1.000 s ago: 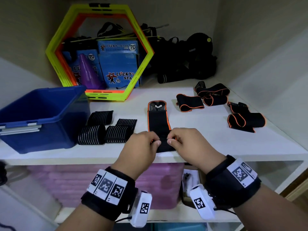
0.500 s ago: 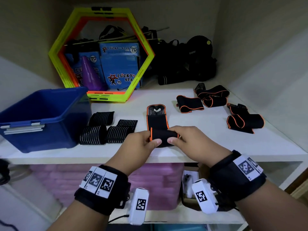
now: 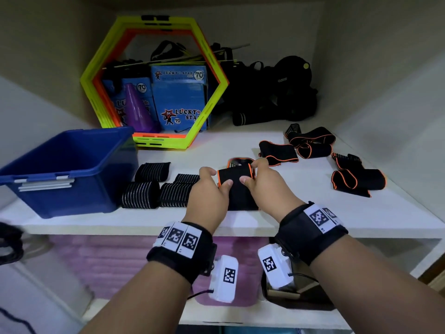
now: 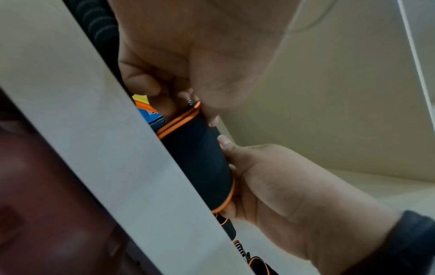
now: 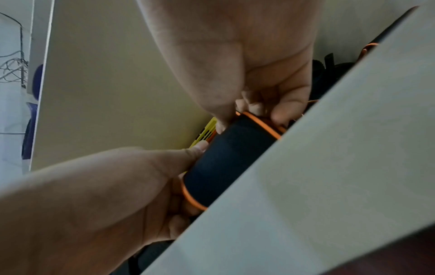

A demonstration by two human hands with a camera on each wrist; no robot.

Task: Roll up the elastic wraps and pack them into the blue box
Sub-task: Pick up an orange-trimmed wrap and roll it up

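A black wrap with orange edging (image 3: 234,175) is rolled into a thick cylinder on the white shelf (image 3: 301,208). My left hand (image 3: 212,184) grips its left end and my right hand (image 3: 257,179) grips its right end, thumbs on the near side. Only a short flat tail (image 3: 240,161) of the wrap shows beyond the roll. Both wrist views show the same roll (image 4: 197,163) (image 5: 226,163) held between the two hands. The blue box (image 3: 69,169) stands at the shelf's left. Three rolled striped wraps (image 3: 154,186) lie beside it.
Several loose orange-edged wraps (image 3: 354,177) lie on the right of the shelf. A yellow and orange hexagon frame (image 3: 154,80), blue cartons and a purple cone (image 3: 137,109) stand at the back, with black gear (image 3: 277,92) to their right.
Both hands have rolled the wrap away from me along the shelf. The roll has grown thicker and the flat length beyond it has shrunk to a short tail.
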